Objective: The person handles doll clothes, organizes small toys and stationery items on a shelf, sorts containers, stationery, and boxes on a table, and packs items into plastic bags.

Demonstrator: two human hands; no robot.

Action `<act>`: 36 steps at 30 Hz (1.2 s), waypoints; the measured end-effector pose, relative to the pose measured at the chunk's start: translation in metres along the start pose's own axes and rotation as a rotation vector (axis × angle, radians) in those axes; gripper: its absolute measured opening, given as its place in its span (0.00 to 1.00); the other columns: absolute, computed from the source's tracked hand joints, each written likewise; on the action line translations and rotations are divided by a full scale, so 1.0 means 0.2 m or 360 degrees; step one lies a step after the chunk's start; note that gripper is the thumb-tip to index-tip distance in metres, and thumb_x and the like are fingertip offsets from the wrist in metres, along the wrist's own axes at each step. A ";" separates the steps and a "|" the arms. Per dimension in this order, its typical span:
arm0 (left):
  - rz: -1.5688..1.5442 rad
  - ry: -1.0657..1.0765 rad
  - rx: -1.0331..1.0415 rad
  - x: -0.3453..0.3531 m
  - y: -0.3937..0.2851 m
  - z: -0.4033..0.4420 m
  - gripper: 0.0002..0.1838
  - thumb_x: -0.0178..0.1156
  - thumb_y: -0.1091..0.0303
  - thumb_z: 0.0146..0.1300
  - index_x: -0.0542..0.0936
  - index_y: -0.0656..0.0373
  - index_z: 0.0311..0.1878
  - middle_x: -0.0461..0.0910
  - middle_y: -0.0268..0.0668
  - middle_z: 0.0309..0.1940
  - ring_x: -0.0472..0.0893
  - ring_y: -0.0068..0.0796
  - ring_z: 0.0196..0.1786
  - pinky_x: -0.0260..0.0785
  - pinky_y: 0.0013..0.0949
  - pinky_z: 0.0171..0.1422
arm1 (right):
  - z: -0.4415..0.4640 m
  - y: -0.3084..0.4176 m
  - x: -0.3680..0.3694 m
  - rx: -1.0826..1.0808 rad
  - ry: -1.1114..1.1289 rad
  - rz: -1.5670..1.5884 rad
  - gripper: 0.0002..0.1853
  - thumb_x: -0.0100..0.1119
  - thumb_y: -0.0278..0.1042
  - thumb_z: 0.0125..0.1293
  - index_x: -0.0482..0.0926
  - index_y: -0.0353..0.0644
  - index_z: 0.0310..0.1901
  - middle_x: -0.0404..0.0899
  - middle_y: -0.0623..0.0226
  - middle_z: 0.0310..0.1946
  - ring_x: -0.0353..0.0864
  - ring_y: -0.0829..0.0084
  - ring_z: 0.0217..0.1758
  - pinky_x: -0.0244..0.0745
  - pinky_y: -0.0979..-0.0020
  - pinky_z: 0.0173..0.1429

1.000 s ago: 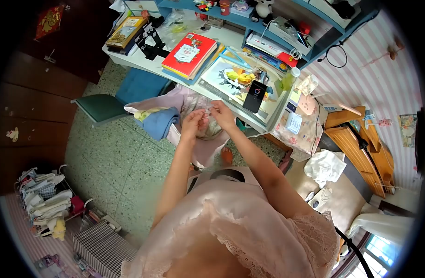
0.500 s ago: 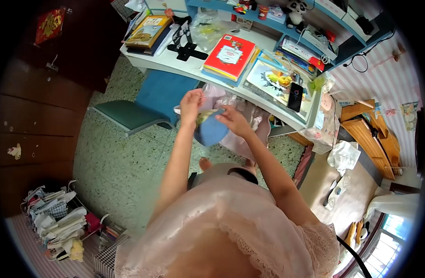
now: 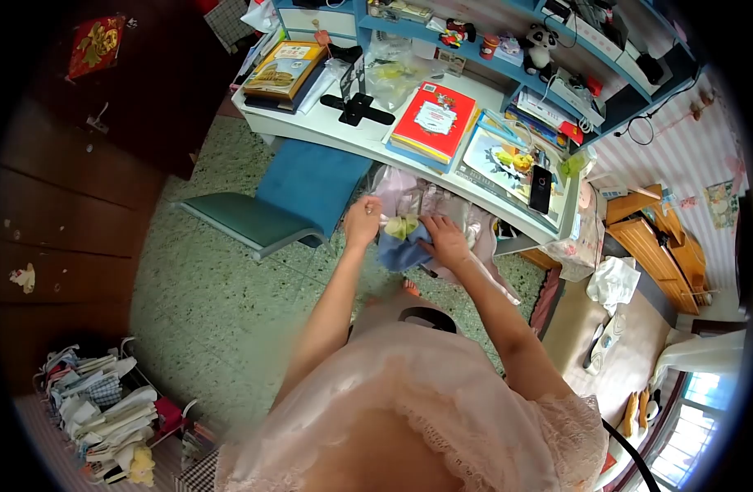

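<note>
A small blue cloth item [image 3: 403,254] with a crumpled yellow-green part [image 3: 401,226] on top is held in front of me, below the desk edge. My right hand [image 3: 446,241] grips its right side, thumb and fingers closed on the fabric. Left of it, my left hand [image 3: 362,221] is closed in a pinch; a pale bit shows between these fingers and the yellow-green part, too small to name. Behind and beneath lies a heap of pale pink satiny fabric [image 3: 479,225].
A blue-seated chair [image 3: 307,184] stands at the left against the white desk [image 3: 311,131]. On the desk are a red book [image 3: 434,123], a black stand [image 3: 358,108] and a phone [image 3: 540,190]. A bed [image 3: 569,328] is at right, a rack of clothes [image 3: 106,402] at lower left.
The view has shifted, so the desk sits lower and further right. The blue cloth has been turned and bunched, showing more yellow-green. My right hand now lies further over it.
</note>
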State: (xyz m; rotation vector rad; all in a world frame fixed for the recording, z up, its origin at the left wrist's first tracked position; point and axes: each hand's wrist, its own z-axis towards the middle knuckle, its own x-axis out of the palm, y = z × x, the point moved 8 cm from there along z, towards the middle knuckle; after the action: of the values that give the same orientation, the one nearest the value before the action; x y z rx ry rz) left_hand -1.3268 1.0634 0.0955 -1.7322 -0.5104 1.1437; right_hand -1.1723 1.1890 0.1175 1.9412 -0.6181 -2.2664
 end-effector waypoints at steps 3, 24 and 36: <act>-0.0274 0.0160 -0.0077 -0.02 0.05 0.08 0.09 0.57 0.66 0.60 0.79 0.59 0.41 0.79 0.30 0.31 0.75 0.18 0.33 0.68 0.25 0.37 | 0.03 -0.01 0.01 -0.0018 0.0038 0.0055 0.29 0.66 0.47 0.46 0.72 0.46 0.50 0.72 0.62 0.43 0.71 0.59 0.50 0.67 0.60 0.52; -0.0219 -0.0026 0.0032 -0.16 -0.13 0.88 0.13 0.59 0.68 0.56 0.78 0.61 0.44 0.78 0.44 0.42 0.75 0.37 0.49 0.66 0.33 0.54 | 1.63 -0.41 -0.09 0.0062 -0.0139 -0.0183 0.15 0.58 0.40 0.53 0.82 0.42 0.39 0.70 0.58 0.57 0.63 0.58 0.63 0.59 0.55 0.64; -0.0508 0.0451 0.0085 0.10 -0.04 1.30 0.17 0.60 0.64 0.60 0.75 0.63 0.50 0.79 0.40 0.44 0.78 0.28 0.46 0.69 0.28 0.51 | 1.74 -0.57 -0.33 0.0279 -0.0870 0.0220 0.17 0.64 0.30 0.49 0.74 0.35 0.42 0.75 0.54 0.40 0.73 0.54 0.46 0.69 0.63 0.51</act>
State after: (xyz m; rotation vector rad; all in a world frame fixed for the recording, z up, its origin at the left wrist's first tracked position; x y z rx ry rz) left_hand -1.5424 1.2078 0.0678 -1.6601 -0.5507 0.6693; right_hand -1.4743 1.3996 0.1752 1.2640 -0.9951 -2.7305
